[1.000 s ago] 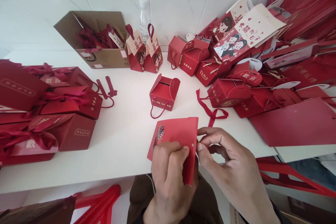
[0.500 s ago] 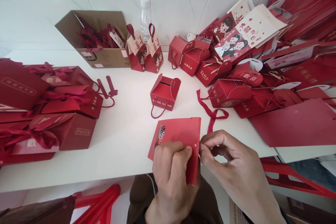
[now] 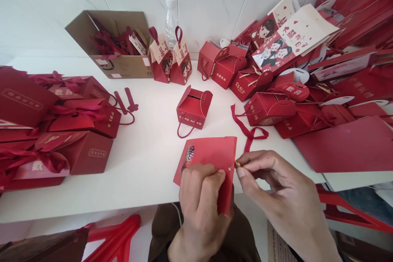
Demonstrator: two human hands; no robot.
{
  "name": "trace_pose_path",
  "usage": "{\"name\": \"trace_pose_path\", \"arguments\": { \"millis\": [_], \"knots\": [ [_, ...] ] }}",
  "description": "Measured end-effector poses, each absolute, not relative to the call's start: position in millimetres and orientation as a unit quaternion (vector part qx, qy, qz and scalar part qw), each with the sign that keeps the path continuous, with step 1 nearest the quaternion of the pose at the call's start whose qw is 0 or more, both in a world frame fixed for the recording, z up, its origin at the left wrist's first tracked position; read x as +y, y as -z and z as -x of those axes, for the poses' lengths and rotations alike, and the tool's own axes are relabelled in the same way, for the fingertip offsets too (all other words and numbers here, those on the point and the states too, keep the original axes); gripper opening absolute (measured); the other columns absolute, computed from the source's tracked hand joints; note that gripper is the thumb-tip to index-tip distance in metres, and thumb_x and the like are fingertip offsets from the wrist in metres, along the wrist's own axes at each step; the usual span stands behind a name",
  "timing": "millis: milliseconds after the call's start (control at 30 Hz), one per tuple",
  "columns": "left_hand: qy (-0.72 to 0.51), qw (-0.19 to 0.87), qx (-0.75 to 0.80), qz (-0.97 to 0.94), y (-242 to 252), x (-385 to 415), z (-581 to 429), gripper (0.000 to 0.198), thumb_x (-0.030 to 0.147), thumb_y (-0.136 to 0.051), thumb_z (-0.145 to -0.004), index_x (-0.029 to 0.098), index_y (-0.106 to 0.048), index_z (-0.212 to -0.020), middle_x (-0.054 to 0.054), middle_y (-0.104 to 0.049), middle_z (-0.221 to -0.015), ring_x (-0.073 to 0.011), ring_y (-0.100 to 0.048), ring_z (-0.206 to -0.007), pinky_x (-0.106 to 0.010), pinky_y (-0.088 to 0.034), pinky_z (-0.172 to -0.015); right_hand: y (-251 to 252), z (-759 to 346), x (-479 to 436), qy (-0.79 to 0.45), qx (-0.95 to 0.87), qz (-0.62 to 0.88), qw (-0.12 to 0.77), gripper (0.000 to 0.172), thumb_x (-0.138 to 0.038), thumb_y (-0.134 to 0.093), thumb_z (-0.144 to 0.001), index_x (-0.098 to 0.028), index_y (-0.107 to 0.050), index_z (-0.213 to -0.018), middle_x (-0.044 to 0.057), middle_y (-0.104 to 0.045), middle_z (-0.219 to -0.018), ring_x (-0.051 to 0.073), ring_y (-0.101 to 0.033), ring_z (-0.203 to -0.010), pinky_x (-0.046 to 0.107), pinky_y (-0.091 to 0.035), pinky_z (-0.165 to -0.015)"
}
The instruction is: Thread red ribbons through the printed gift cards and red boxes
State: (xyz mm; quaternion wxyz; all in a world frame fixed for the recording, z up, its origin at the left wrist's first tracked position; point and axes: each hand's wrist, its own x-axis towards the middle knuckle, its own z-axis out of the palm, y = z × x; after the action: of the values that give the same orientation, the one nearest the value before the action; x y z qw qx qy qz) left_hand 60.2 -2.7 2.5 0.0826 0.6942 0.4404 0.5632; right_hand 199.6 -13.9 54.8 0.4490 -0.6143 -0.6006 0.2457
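My left hand (image 3: 201,204) grips a flat, unfolded red paper box (image 3: 208,157) at the table's front edge, fingers curled over its lower part. My right hand (image 3: 276,188) is pinched at the box's right edge, thumb and forefinger closed on a small tan cord end (image 3: 237,164) next to a punched hole. A loose dark red ribbon (image 3: 248,131) lies on the table just beyond my right hand. A small folded red gift box (image 3: 193,108) with a cord handle stands behind the flat one.
A white table (image 3: 147,159) against a tiled wall. Stacked red ribboned boxes (image 3: 61,127) fill the left. A cardboard carton (image 3: 113,43) of ribbons and a clear bottle (image 3: 171,18) stand at the back. Many red boxes and flat sheets (image 3: 307,82) pile up on the right.
My right hand has lifted slightly and its pinch now shows a tan cord end at the box's right edge. The flat box shifted a little to the right.
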Motion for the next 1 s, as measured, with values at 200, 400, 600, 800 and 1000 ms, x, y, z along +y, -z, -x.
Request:
{"name": "trace_pose_path", "arguments": {
  "millis": [200,400,600,800,1000],
  "knots": [
    [-0.557,0.085,0.381,-0.733,0,-2,-54,0.024,-0.008,-0.07,-0.082,0.007,-0.067,-0.1,-0.009,-0.066,-0.092,-0.0192,-0.062,-0.082,-0.035,-0.053,-0.071,-70,-216,-16,-0.13,-0.677,0.611,0.388,0.008,-0.023,-0.067,-0.099,-0.029,-0.064,-0.105,-0.003,-0.076,-0.097,0.011,-0.075,-0.076,0.017,-0.063,-0.075],
    [-0.547,0.093,0.352,-0.754,3,-4,-53,0.018,-0.003,-0.066,-0.088,0.008,-0.068,-0.103,-0.011,-0.069,-0.092,-0.0212,-0.063,-0.084,-0.036,-0.052,-0.072,-86,-249,-9,-0.017,-0.89,0.418,0.183,0.034,-0.012,-0.046,-0.106,-0.024,-0.063,-0.133,0.002,-0.075,-0.128,0.019,-0.074,-0.114,0.029,-0.057,-0.108],
    [-0.536,0.097,0.346,-0.764,-2,-3,-51,0.015,-0.002,-0.065,-0.089,0.007,-0.067,-0.101,-0.012,-0.07,-0.091,-0.0221,-0.063,-0.083,-0.036,-0.052,-0.071,-101,-255,4,0.026,-0.938,0.32,0.134,0.042,-0.011,-0.029,-0.111,-0.021,-0.066,-0.128,0.003,-0.077,-0.124,0.02,-0.071,-0.117,0.034,-0.056,-0.107],
    [-0.522,0.109,0.34,-0.774,-6,-1,-48,0.012,0.001,-0.061,-0.093,0.009,-0.066,-0.1,-0.012,-0.072,-0.091,-0.0216,-0.063,-0.084,-0.036,-0.052,-0.072,-106,-250,10,0.058,-0.954,0.281,0.089,0.045,-0.01,-0.023,-0.11,-0.021,-0.064,-0.126,0.003,-0.079,-0.115,0.022,-0.072,-0.105,0.037,-0.057,-0.099],
    [-0.536,0.122,0.345,-0.761,-3,0,-50,0.012,0.002,-0.063,-0.092,0.01,-0.066,-0.101,-0.011,-0.071,-0.092,-0.0215,-0.063,-0.085,-0.036,-0.051,-0.072,-112,-245,20,0.035,-0.956,0.278,0.087,0.043,-0.009,-0.026,-0.109,-0.02,-0.066,-0.122,0.005,-0.08,-0.105,0.024,-0.075,-0.088,0.04,-0.056,-0.072]
  ]
}}
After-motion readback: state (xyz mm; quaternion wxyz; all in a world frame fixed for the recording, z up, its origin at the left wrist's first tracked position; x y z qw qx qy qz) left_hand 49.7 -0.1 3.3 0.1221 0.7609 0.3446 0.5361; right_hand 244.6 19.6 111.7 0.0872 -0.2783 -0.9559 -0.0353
